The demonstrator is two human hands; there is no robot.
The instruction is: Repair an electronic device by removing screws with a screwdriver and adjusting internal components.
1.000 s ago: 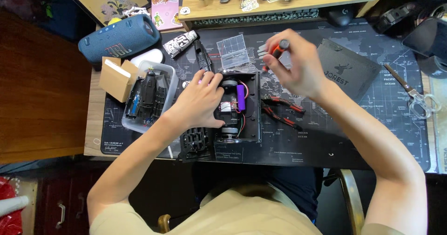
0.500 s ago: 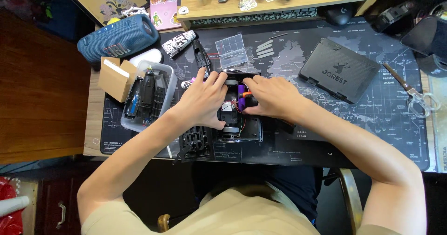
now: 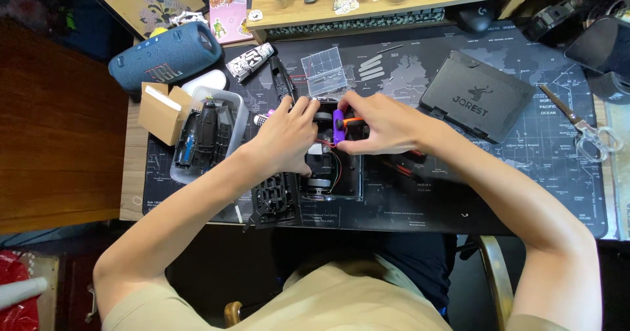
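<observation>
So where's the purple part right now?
The purple part sits mid-desk in the head view, pinched by the right hand over the open black device.

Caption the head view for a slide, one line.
Both hands, left and right, work inside an opened black device on a map-print desk mat, the right gripping a purple part.

A hobby repair desk at home, dark map-printed desk mat (image 3: 525,173) over a wooden table, scissors (image 3: 584,127), clear parts box (image 3: 326,70), grey tool case (image 3: 478,95), blue cylinder speaker (image 3: 167,59), stickers and small items on a shelf (image 3: 407,0)
</observation>
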